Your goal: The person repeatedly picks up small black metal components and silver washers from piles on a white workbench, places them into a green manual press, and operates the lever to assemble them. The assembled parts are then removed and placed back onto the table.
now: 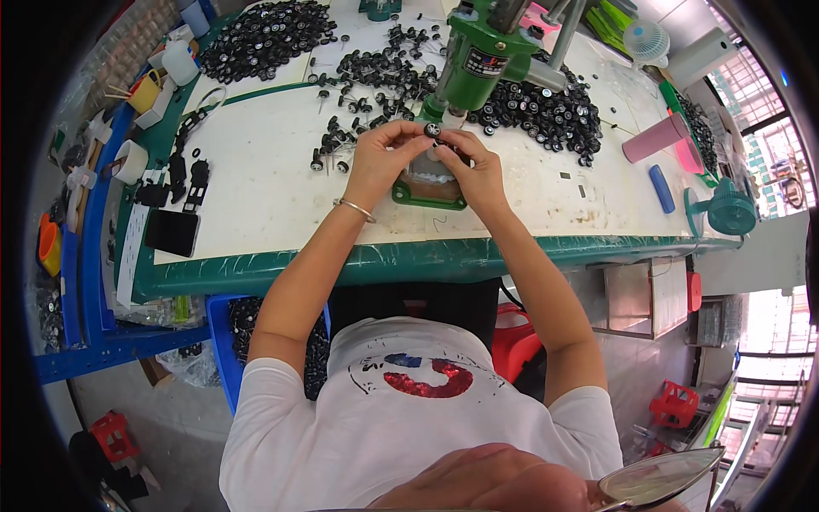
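Both my hands meet in front of a green bench press (478, 72), above its base (429, 198). Pinched in the fingers of my left hand (386, 154) is a small black toy wheel (432, 130) with a silvery hub. My right hand (472, 171) has its thumb and fingers closed just beside that wheel, around a second small black piece that looks like another wheel; its shape is partly hidden by the fingertips. To the left of the press lie many wheels on thin axles (375, 77). A heap of loose black wheels (542, 111) lies to its right.
Another wheel pile (266, 41) sits at the far left. A dark phone (172, 232) lies near the table's front left edge. On the right are a pink cylinder (655, 138), a blue roll (661, 189) and a teal fan (730, 207). A blue crate (220, 328) stands below.
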The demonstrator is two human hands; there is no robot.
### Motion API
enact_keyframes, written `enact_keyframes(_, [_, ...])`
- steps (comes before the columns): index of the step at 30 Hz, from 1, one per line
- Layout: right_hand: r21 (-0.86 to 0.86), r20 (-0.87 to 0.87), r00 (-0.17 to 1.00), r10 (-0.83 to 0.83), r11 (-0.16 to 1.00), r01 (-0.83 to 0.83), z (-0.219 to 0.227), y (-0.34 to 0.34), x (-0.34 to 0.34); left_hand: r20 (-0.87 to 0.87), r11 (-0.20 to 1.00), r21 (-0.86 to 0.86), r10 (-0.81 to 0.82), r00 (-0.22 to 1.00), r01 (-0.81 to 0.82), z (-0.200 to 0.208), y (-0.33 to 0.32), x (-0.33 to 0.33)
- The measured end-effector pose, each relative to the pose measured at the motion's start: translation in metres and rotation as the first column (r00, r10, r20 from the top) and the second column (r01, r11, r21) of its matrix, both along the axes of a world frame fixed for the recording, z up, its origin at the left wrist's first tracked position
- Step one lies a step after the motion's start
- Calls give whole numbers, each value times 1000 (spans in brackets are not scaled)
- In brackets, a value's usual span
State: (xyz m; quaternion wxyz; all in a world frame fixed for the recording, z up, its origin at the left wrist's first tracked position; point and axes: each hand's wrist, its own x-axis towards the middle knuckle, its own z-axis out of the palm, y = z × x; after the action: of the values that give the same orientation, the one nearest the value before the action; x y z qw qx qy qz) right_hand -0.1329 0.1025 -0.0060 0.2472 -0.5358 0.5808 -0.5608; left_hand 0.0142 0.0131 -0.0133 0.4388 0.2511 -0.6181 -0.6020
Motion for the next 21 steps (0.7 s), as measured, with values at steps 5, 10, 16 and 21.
enact_keyframes(5, [129,54,997,62,989,-68,6,-3,-11,16,1000,-13,19,1000,-19,5,-2,-10])
enact_keyframes(10, [172,40,993,113,978,-118,9,-2,-17,-31,999,-43,-32,999,31,11,-1,-18])
enact_keyframes(16, [-6,153,988,-35,999,36,44,-7,-70,-81,993,39,-109,991,112,9,-7,-30])
enact_keyframes(21, [-116,336,942,23,993,17,151,-34,-102,-66,993,24,-115,991,116,6,-8,-25])
